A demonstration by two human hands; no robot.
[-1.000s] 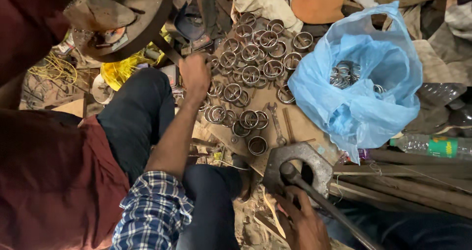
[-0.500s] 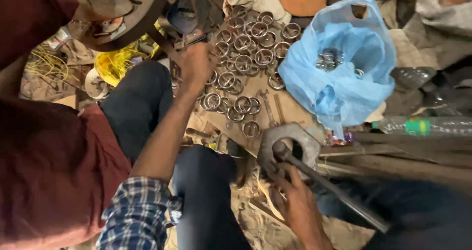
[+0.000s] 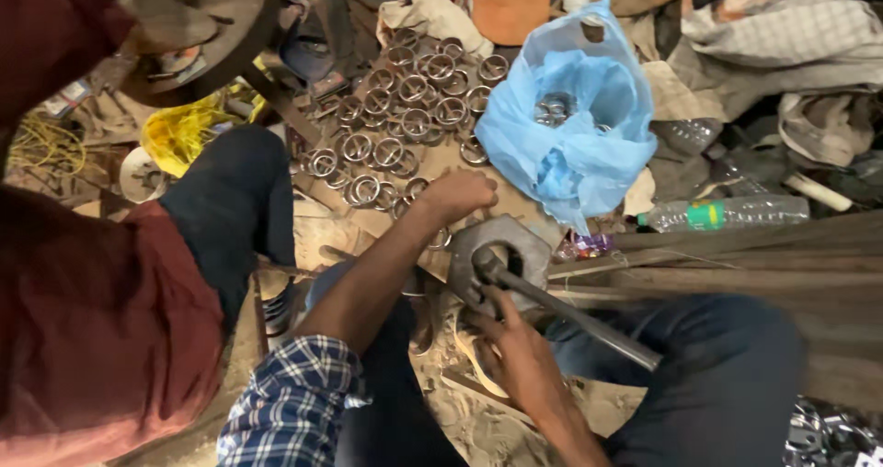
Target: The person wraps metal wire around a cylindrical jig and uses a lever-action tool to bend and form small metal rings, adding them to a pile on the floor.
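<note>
- Head view, looking down on a cluttered workshop floor of sandy dirt and scrap.
- Left hand (image 3: 457,194): curled into a loose fist, knuckles up, over the near edge of a spread of small round metal rings (image 3: 405,108); whether a ring sits inside the fist cannot be told.
- Rings: dull grey-brown, short hollow cylinders, packed close in rows on a flat piece of brown cardboard (image 3: 441,159).
- Right hand (image 3: 515,352): fingers spread and pressed against the lower edge of a heavy grey hexagonal metal block (image 3: 515,246), not wrapped around anything.
- Block: thick, rough, worn, with a round hole in the middle; a long dark steel rod (image 3: 570,315) seated in that hole and slanting away to the lower right.
- Crumpled pale blue plastic bag (image 3: 575,127) just right of the rings, mouth open, more shiny rings inside.
- Clear plastic bottle with green label (image 3: 727,212) lying on its side beyond the block.
- Rusty round metal disc (image 3: 198,26) at upper left, yellow plastic bag (image 3: 179,131) beneath it.
- Blue-and-white checked sleeve (image 3: 294,403) rolled up on the left forearm.
</note>
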